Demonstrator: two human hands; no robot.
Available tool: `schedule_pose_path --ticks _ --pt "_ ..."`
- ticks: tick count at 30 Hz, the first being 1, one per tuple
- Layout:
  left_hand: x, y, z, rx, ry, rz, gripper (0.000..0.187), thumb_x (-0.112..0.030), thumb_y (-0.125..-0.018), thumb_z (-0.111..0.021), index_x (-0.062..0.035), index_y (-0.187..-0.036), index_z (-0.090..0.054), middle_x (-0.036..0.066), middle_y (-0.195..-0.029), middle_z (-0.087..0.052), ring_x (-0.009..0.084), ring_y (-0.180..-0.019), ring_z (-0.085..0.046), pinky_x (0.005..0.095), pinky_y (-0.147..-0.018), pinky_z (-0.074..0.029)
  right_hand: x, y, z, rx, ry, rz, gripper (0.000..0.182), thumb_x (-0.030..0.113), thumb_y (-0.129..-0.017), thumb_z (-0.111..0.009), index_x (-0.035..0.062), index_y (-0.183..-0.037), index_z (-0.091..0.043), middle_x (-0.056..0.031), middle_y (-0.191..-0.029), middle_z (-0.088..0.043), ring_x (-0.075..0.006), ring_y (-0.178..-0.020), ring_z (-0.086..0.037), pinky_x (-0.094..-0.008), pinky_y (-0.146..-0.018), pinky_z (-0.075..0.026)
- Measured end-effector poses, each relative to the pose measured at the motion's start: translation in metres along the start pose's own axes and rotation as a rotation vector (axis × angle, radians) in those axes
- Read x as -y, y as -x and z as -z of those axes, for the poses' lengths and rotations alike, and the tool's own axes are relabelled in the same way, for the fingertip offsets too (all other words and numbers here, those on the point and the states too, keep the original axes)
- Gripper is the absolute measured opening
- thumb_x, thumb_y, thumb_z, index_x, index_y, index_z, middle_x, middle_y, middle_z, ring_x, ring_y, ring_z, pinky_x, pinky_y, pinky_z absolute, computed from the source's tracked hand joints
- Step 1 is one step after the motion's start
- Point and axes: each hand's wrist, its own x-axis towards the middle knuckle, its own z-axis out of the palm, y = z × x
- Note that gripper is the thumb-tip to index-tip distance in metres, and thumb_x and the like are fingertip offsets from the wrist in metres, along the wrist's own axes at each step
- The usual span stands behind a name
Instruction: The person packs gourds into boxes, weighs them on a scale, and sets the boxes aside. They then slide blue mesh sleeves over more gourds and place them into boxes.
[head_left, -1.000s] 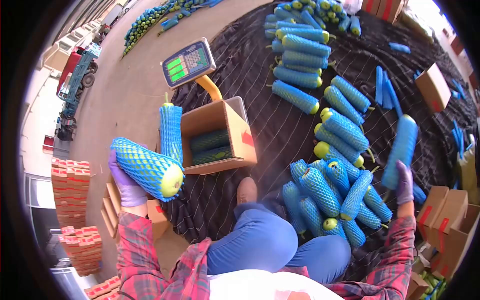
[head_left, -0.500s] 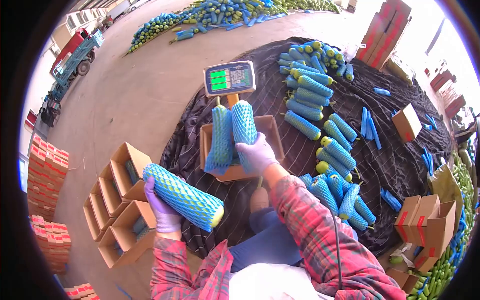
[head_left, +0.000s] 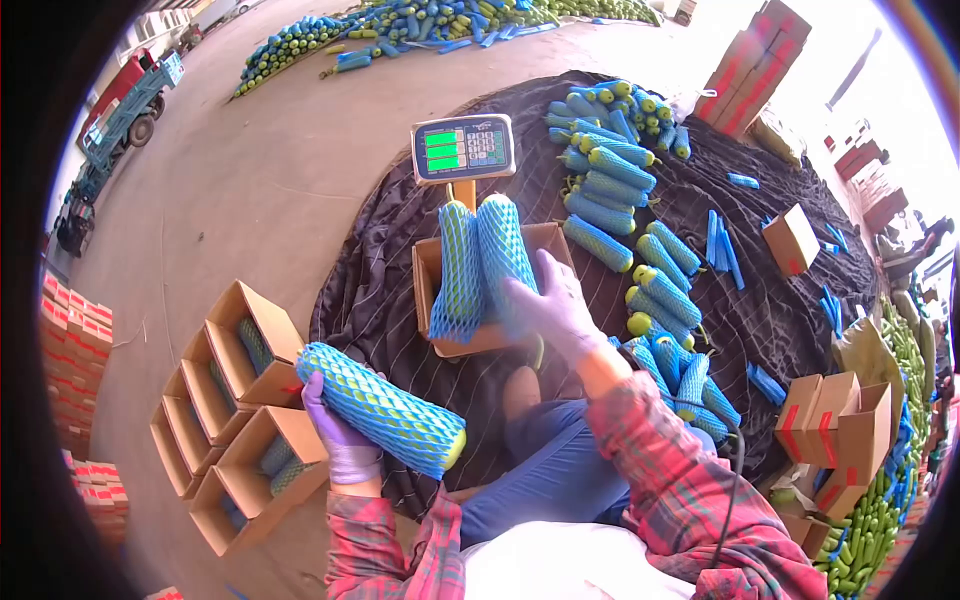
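My left hand [head_left: 342, 440] is wrapped around a long green gourd in a blue foam net [head_left: 385, 408], held tilted to the left of the box. Purple gloves cover both hands. In front of me a cardboard box [head_left: 560, 240] stands at the foot of a weighing scale [head_left: 464, 148] with a lit green display. Two more netted gourds lean upright in that box, a left one [head_left: 459, 265] and a right one [head_left: 505, 245]. My right hand [head_left: 562, 310], slightly blurred, has its fingers apart at the lower right side of the right gourd.
Several open cartons [head_left: 240, 400] with netted gourds inside stand to the left. Rows of netted gourds [head_left: 610, 180] lie on a black sheet [head_left: 375, 235] to the right, with empty blue nets [head_left: 722, 248] beyond. More cartons [head_left: 835, 425] sit at the right edge.
My right hand has loosened from the right gourd in the box and shifted slightly right, its fingers spreading. The left hand still holds its gourd. The whole view has shifted slightly.
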Motion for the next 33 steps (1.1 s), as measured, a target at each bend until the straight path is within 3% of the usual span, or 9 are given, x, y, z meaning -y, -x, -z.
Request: schedule_pose_path --ticks 3,5,10,17,22,25,29,31,33 --pt "0.009 0.012 -0.053 0.126 0.039 0.041 0.054 -0.051 -0.08 -0.066 -0.0063 -0.109 -0.059 0.014 -0.096 -0.066 0.0304 -0.085 -0.065 0.0482 -0.082 -0.055 0.033 0.057 0.029 0.655 -0.799 -0.008 0.096 0.044 -0.081 -0.075 -0.0033 -0.151 -0.029 -0.0196 -0.149 -0.041 -0.0265 -0.14 -0.037 -0.0392 -0.115 -0.03" --pt "0.016 0.027 -0.102 0.275 0.053 0.101 0.047 -0.045 -0.087 -0.065 -0.0064 -0.113 -0.059 0.013 -0.1 -0.066 0.0302 -0.091 -0.065 0.0453 -0.087 -0.053 0.048 0.079 0.047 0.864 -0.688 0.116 0.102 0.044 -0.081 -0.078 -0.0054 -0.152 -0.023 -0.0201 -0.15 -0.039 -0.0243 -0.139 -0.037 -0.0356 -0.114 -0.03" --pt "0.036 0.051 -0.167 0.733 -0.28 0.052 0.069 -0.028 -0.095 -0.065 0.0052 -0.147 -0.034 0.015 -0.15 -0.038 0.0219 -0.141 -0.034 0.0354 -0.117 -0.027 -0.003 0.095 0.119 0.561 -1.123 -0.098 0.091 0.023 -0.065 -0.085 -0.0054 -0.14 -0.043 -0.012 -0.124 -0.06 -0.0177 -0.11 -0.06 -0.0324 -0.097 -0.047" --pt "0.056 -0.016 -0.119 0.485 -0.592 -0.053 0.054 -0.026 -0.096 -0.065 -0.0004 -0.14 -0.046 0.009 -0.132 -0.054 0.0173 -0.124 -0.053 0.0314 -0.107 -0.039 -0.188 0.157 0.201 -0.063 -1.596 -0.399 0.055 0.031 -0.09 -0.068 -0.0049 -0.129 -0.054 -0.0208 -0.118 -0.065 -0.0371 -0.105 -0.065 -0.0522 -0.095 -0.051" --pt "0.069 -0.069 -0.086 0.43 -0.697 -0.064 0.053 -0.027 -0.093 -0.067 -0.0039 -0.137 -0.05 0.003 -0.126 -0.059 0.0127 -0.119 -0.055 0.0299 -0.1 -0.043 -0.365 0.199 0.197 -0.445 -1.286 -0.705 0.041 0.026 -0.087 -0.071 0.0037 -0.12 -0.062 -0.0112 -0.11 -0.069 -0.0286 -0.099 -0.067 -0.0482 -0.089 -0.054" --pt "0.075 -0.089 -0.096 0.411 -0.787 -0.058 0.056 -0.026 -0.093 -0.067 -0.0023 -0.14 -0.047 0.005 -0.127 -0.059 0.0126 -0.118 -0.056 0.0274 -0.098 -0.042 -0.414 0.23 0.175 -0.608 -0.543 -0.809 0.063 0.029 -0.075 -0.082 -0.0026 -0.124 -0.058 -0.0138 -0.112 -0.067 -0.0249 -0.098 -0.066 -0.0414 -0.088 -0.053" --pt "0.091 -0.12 -0.104 0.368 -0.98 -0.083 0.063 -0.029 -0.091 -0.07 0.0006 -0.141 -0.044 0.007 -0.126 -0.059 0.0138 -0.115 -0.056 0.0303 -0.096 -0.045 -0.541 0.286 0.14 -0.659 -0.263 -1.051 0.076 0.031 -0.065 -0.087 -0.0052 -0.126 -0.059 -0.0168 -0.116 -0.067 -0.0267 -0.1 -0.066 -0.0391 -0.091 -0.051" --pt "0.093 -0.117 -0.12 0.427 -1.071 -0.052 0.065 -0.031 -0.09 -0.071 0.0012 -0.141 -0.045 0.007 -0.125 -0.059 0.0148 -0.114 -0.056 0.0322 -0.096 -0.045 -0.52 0.295 0.131 -0.567 -0.58 -1.059 0.064 0.025 -0.07 -0.085 -0.0028 -0.122 -0.06 -0.013 -0.109 -0.068 -0.026 -0.092 -0.067 -0.0382 -0.083 -0.053" --pt "0.105 -0.138 -0.115 0.501 -0.997 -0.095 0.046 -0.029 -0.091 -0.067 0.0014 -0.124 -0.058 0.007 -0.111 -0.064 0.0155 -0.102 -0.059 0.0305 -0.092 -0.046 -0.475 0.29 0.129 -0.512 -0.388 -1.144 0.061 0.026 -0.071 -0.084 -0.0021 -0.12 -0.061 -0.0128 -0.106 -0.069 -0.0243 -0.089 -0.068 -0.0376 -0.081 -0.053"
